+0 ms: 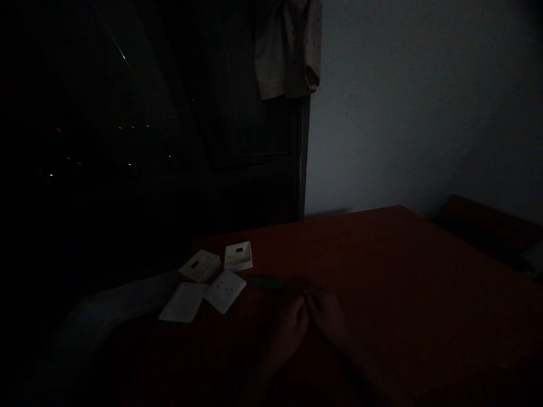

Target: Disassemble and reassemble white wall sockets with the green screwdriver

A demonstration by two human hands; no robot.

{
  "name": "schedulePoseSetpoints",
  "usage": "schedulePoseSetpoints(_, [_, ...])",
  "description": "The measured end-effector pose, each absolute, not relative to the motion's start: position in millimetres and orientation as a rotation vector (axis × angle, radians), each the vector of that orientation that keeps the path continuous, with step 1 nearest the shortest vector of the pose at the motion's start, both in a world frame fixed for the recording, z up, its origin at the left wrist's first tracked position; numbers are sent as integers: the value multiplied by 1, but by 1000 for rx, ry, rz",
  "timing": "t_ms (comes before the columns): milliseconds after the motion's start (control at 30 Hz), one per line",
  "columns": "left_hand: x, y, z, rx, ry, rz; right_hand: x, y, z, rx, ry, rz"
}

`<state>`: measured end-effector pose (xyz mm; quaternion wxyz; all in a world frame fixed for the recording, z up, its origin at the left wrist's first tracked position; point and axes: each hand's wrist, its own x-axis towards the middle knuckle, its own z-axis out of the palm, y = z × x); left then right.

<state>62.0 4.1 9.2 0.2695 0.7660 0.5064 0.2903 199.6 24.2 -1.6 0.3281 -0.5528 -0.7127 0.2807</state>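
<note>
In dim light, my left hand (292, 325) and my right hand (326, 312) are close together above the wooden table (382, 254). Both have curled fingers meeting at the tips; anything small between them is too dark to make out. Just beyond my left hand lies a green-handled tool (265, 282), perhaps a screwdriver. Left of it is a white socket faceplate (225, 290) with several slots. A plain white plate (184, 302) lies beside that. Behind them are a white mounting box (200, 265) and another white box (238, 256), each with a dark rectangular opening.
A dark window (127, 113) with small distant lights fills the left side. Cloth (288, 51) hangs over its frame. A pale wall (416, 102) rises behind the table. Another dark reddish piece of furniture (487, 226) stands at the right.
</note>
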Motion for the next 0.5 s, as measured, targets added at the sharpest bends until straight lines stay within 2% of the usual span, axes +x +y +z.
schedulePoseSetpoints(500, [62,5,12,2051,1350,770,200,26,-7,-1438,-1870,737])
